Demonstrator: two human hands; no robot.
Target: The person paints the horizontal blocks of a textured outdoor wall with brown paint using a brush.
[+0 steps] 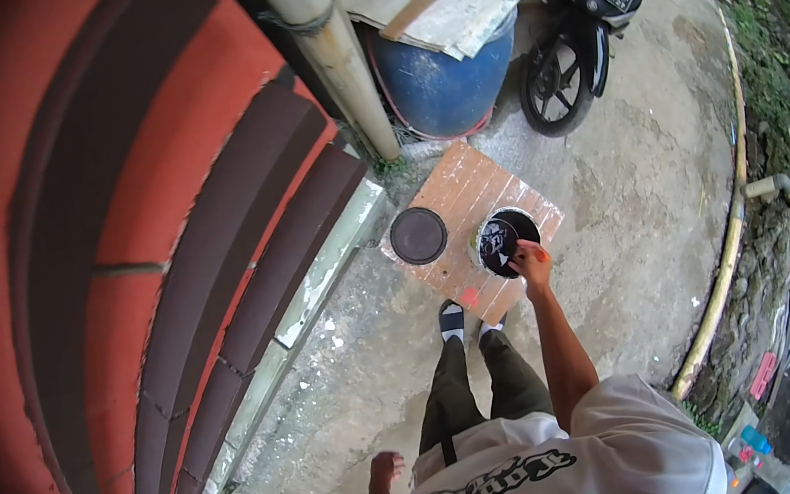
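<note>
My right hand (pixel 531 260) is at the near right rim of a paint bucket (pixel 478 246), fingers closed together. A small orange-brown bit shows at the fingers, but what they grip is hidden. Dark paint (pixel 516 224) with pale reflections is inside the bucket. To its left, a round dark lid (pixel 419 236) lies flat. Both rest on a brown plank-patterned board (pixel 452 183), spotted with white and with one reddish patch near the front. My left hand (pixel 386 467) hangs low beside my body, holding nothing visible, its fingers loosely bent and apart.
On the left rises a red and dark brown stepped wall (pixel 235 189). Behind the board stand a pole (pixel 339 63) and a blue barrel (pixel 444 88) covered with sheets. A motorcycle (pixel 578 39) is parked back right. A long pipe (pixel 726 301) edges the concrete.
</note>
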